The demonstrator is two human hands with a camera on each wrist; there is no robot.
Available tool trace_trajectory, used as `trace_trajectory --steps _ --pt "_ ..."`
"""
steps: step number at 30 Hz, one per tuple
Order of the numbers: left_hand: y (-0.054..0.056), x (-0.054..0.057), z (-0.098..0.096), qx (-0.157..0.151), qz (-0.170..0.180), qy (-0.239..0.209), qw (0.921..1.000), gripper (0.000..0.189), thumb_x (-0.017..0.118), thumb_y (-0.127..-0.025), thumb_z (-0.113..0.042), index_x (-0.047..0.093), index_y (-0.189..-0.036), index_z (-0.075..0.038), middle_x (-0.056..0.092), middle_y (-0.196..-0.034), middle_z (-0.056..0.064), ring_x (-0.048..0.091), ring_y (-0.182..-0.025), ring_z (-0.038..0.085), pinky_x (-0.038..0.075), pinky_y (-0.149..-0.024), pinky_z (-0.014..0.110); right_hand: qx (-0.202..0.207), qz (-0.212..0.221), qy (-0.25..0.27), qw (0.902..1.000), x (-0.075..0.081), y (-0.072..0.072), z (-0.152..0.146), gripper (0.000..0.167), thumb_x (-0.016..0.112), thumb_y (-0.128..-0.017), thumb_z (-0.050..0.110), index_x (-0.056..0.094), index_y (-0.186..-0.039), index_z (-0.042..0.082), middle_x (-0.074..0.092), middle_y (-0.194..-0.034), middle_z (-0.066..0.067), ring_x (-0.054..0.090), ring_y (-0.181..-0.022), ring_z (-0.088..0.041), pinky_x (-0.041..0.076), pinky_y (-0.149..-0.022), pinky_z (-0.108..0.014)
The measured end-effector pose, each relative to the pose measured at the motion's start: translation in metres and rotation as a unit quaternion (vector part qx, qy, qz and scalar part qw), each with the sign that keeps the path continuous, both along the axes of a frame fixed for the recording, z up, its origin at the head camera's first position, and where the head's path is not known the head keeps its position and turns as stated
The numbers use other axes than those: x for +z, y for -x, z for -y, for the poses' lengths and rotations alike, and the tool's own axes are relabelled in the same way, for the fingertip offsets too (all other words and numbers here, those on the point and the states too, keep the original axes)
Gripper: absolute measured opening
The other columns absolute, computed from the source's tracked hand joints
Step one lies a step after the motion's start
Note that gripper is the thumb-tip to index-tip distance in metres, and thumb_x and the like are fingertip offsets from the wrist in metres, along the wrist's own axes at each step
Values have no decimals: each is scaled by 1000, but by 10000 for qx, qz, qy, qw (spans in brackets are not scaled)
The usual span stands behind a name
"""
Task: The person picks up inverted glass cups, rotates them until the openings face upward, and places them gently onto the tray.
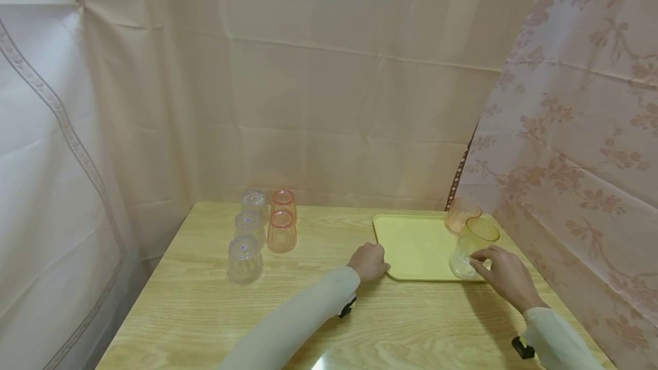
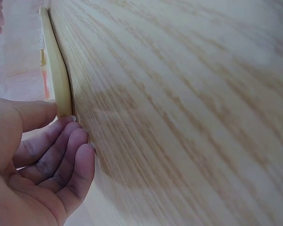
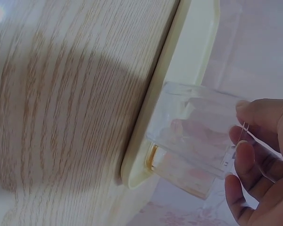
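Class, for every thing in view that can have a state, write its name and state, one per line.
Tray: face up
Right-hand clear cup: upright, held
Yellow cup: upright
Peach cup: upright
Three left-hand clear cups: upside down
Two pink cups: upside down
Left grip: pinching tray edge
Right grip: pinching right-hand clear cup

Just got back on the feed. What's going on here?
A person is working at a table with both hands. The left hand pinches the edge of the yellow tray near its front left corner. The right hand holds a clear cup by its upper end at the tray's front right corner. Beyond it, along the tray's right side, are a yellow cup and a pinkish cup. On the table's left side stand three clear cups and two reddish ones.
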State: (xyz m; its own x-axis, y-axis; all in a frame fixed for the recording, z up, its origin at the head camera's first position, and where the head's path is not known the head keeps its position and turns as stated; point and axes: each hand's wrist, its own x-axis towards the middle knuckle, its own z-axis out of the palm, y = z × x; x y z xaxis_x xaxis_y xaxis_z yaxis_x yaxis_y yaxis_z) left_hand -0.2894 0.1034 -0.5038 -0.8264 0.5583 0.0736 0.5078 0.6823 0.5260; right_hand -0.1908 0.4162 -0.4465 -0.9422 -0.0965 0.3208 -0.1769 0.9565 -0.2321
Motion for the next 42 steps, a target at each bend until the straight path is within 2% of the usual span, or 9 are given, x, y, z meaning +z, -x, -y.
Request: trace_trajectory --steps 8,13,17,22,26,31,35,42 --pt "-1 0 0 7 -22 -19 10000 45 73 -98 -21 53 -58 -12 38 -47 -6 31 -41 6 35 -44 19 -32 -27 109 9999 -1 1 3 18 75 -95 19 77 -105 4 69 -97 -9 58 -71 -16 50 -61 -40" --pt "-1 1 0 35 9 -20 10000 47 73 -98 -21 49 -57 -13 34 -47 -7 29 -41 6 33 -43 19 19 -349 40 9994 -1 3 5 17 77 -93 14 77 -106 3 69 -96 -9 60 -71 -17 50 -60 -40" --pt "-2 3 1 45 31 -31 10000 50 73 -98 -21 46 -56 -14 32 -46 -7 29 -41 6 32 -43 19 96 -650 42 9978 0 5 7 17 78 -91 11 77 -106 2 70 -95 -10 64 -72 -23 54 -60 -44" --pt "-4 5 2 46 55 -38 10000 52 72 -98 -21 43 -55 -14 31 -46 -7 28 -41 6 31 -43 19 200 -745 156 9969 0 6 12 15 78 -91 9 77 -105 3 69 -95 -9 67 -74 -27 56 -62 -47" --pt "-3 3 2 50 34 -21 10000 51 72 -98 -21 43 -56 -15 31 -48 -7 28 -42 6 32 -43 19 334 -817 174 9959 0 7 18 15 79 -90 7 77 -104 4 69 -95 -6 65 -74 -21 55 -61 -40" --pt "-3 2 1 90 -19 42 9999 50 72 -98 -22 44 -57 -15 33 -49 -7 29 -43 6 31 -44 20 520 -957 108 9940 1 7 29 13 80 -88 7 77 -101 5 68 -92 -2 51 -65 -7 45 -55 -28" --pt "-4 2 1 126 -43 61 9999 49 72 -98 -23 45 -58 -14 33 -49 -7 29 -43 6 31 -44 20 611 -1050 142 9925 0 9 37 11 81 -88 8 78 -99 7 67 -89 1 44 -63 -2 40 -53 -25" --pt "-3 2 0 107 12 68 9999 49 72 -98 -22 45 -58 -14 34 -50 -6 30 -44 7 33 -45 20 789 -880 353 9924 -7 9 49 13 80 -89 6 77 -101 9 66 -89 5 41 -60 0 38 -50 -23"
